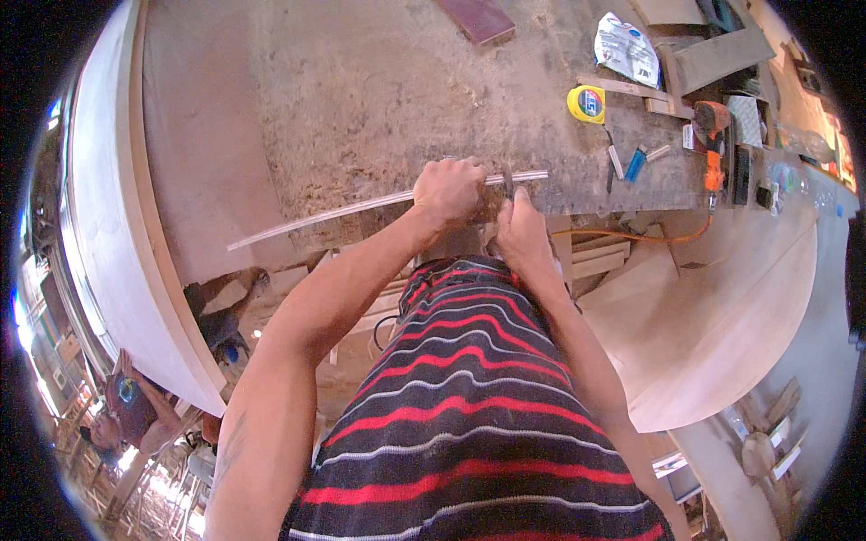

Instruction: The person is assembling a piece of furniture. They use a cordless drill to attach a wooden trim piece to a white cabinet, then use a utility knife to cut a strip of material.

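Observation:
A long, thin pale strip (325, 215) with lines along its length lies near the front edge of the worn workbench (361, 99). My left hand (448, 191) is closed over it, toward its right part, and presses it to the bench. Just right of that, my right hand (525, 230) grips a dark, flat blade-like tool (508, 183). Its blade stands upright against the strip, close to the strip's right end. The tool's handle is hidden in my fingers, so its exact kind does not show.
To the right lie a yellow tape measure (587, 105), a blue lighter (635, 165), an orange power tool (713, 158) with its cord, and wood offcuts (722, 61). A curved pale panel (117, 198) stands at left, another (722, 334) at right. A person (135, 406) is at far left.

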`<state>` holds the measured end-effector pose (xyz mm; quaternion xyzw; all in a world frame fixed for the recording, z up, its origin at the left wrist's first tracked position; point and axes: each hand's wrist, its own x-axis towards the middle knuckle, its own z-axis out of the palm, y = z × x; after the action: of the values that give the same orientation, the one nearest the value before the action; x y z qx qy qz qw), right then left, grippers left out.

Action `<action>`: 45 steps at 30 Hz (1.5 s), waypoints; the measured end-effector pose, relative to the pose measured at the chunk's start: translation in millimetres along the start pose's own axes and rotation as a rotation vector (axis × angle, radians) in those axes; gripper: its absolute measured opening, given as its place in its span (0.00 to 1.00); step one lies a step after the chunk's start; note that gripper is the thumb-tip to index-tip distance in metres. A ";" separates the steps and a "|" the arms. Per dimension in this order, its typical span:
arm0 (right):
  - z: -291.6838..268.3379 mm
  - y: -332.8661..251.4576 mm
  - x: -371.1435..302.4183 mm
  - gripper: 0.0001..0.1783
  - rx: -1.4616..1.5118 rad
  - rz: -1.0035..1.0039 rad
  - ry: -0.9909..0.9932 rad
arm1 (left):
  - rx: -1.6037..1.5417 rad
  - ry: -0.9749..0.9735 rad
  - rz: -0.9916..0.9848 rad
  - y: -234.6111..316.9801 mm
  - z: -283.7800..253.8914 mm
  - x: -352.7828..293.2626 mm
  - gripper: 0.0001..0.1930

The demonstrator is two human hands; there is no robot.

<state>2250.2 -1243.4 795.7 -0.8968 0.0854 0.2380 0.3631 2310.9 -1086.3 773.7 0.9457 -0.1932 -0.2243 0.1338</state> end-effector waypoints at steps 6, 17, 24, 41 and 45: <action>-16.2 -3.1 -3.0 0.18 0.013 -0.065 0.024 | 0.032 0.006 0.012 0.8 -7.4 -4.1 0.09; -15.8 -21.9 -25.4 0.16 -0.290 0.035 0.011 | 0.013 0.070 0.043 2.0 0.7 -6.2 0.10; -7.8 -18.9 -18.6 0.17 -0.318 0.129 0.003 | 0.004 0.054 0.044 1.1 0.0 -7.3 0.10; -14.5 -28.3 -19.6 0.18 -0.308 0.170 -0.052 | 0.009 0.021 0.031 3.9 -2.6 -7.7 0.12; -18.9 -34.3 -20.8 0.17 -0.334 0.151 -0.064 | 0.017 0.011 0.022 3.5 -2.1 -6.7 0.11</action>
<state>2250.2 -1232.2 838.6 -0.9275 0.1004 0.3039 0.1929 2305.3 -1086.2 779.2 0.9460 -0.2047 -0.2158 0.1293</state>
